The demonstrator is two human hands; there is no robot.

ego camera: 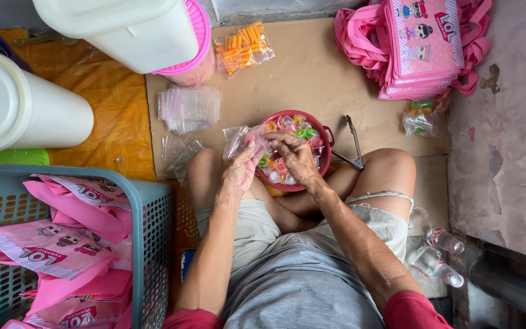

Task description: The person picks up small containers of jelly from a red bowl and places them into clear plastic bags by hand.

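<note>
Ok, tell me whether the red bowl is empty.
No, the red bowl holds many small colourful jelly cups, right beneath both hands.

Two white tubs (25, 103), two bottles (444, 240), one red bowl (324, 131), perhaps a dozen candies (302, 131).

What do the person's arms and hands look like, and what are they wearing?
Both arms are bare from the hands up to short red sleeves near the shoulders. The left hand and right hand wear no gloves, and no rings or watch show. The forearms look lean and long. Grey shirt, pale shorts.
</note>
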